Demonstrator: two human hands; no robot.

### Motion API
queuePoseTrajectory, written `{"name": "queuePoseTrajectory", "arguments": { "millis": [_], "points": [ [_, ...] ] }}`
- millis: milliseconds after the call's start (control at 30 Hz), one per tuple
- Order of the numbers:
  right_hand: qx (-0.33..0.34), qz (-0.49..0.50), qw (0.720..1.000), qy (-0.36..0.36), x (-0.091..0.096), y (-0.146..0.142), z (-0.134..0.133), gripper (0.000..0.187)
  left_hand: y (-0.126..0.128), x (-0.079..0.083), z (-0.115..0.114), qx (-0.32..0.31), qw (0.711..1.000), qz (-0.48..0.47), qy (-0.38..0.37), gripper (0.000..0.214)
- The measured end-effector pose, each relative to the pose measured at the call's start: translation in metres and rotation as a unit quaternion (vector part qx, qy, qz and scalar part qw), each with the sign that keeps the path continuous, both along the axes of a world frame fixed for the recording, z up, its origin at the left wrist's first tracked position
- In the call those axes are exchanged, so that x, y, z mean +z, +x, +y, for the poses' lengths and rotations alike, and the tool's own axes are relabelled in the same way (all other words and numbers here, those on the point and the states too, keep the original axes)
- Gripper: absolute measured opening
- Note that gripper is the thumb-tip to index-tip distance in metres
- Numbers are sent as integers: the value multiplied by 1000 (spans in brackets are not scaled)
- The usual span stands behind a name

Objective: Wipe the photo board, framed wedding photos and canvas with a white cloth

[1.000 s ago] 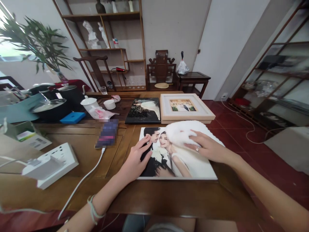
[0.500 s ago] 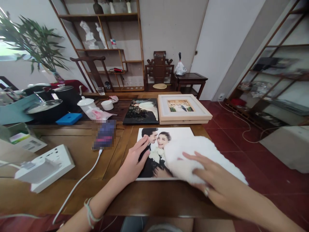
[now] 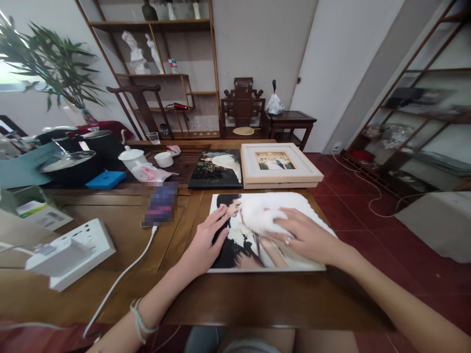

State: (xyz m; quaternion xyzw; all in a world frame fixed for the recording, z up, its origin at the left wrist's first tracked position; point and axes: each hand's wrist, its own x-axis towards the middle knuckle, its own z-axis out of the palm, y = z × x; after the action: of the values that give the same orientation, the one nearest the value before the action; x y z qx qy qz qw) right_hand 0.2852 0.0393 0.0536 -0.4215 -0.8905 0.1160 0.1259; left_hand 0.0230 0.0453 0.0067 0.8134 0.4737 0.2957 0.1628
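a large photo panel [image 3: 239,240] lies flat near the front edge of a brown wooden table [image 3: 287,294], its left side under the person's left hand [image 3: 208,240], which rests palm down with thumb and fingers apart, gripping nothing. the right hand [image 3: 309,235] holds a bunched, fluffy white cloth [image 3: 263,215] against the panel's upper right, covering part of the picture. just behind the panel, a dark picture [image 3: 215,169] lies beside a pale wooden frame [image 3: 281,181], and a white power strip [image 3: 83,252] sits well to the left.
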Motion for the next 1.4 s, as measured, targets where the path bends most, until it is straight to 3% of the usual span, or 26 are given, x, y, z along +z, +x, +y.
{"name": "queuePoseTrajectory", "arguments": {
  "millis": [133, 267, 400, 567, 667, 800, 967, 1133, 1267, 1400],
  "points": [
    [-29, 8, 997, 65, -5, -11, 39, 30, 0, 1, -1, 0, 1000, -1, -1, 40],
    [-45, 17, 995, 82, -5, -17, 43, 28, 0, 1, -2, 6, 1000, -5, 0, 40],
    [-20, 21, 998, 63, -3, -17, 4, 26, 1, 0, -2, 8, 1000, -18, 8, 40],
    [58, -8, 997, -52, 15, -20, -65, 40, 1, -3, -2, 11, 1000, -27, -6, 41],
    [115, -7, 988, -107, 25, -22, -82, 43, 0, -4, -2, 7, 1000, -27, -7, 41],
    [72, 18, 993, -89, 19, -23, -61, 32, -1, -4, -1, 6, 1000, -22, -5, 42],
    [49, 36, 998, 9, 4, -30, 0, 26, -1, -2, -1, -6, 1000, -25, 4, 41],
    [16, 21, 998, 55, 3, -44, 48, 28, -1, -1, -2, 1, 1000, -23, -5, 41],
    [7, 24, 998, 62, 2, -49, 56, 26, -1, -1, -2, -3, 1000, -30, -1, 41],
    [17, 24, 998, 56, 0, -44, 29, 26, -1, -2, -1, -6, 999, -37, -1, 41]
  ]
}}
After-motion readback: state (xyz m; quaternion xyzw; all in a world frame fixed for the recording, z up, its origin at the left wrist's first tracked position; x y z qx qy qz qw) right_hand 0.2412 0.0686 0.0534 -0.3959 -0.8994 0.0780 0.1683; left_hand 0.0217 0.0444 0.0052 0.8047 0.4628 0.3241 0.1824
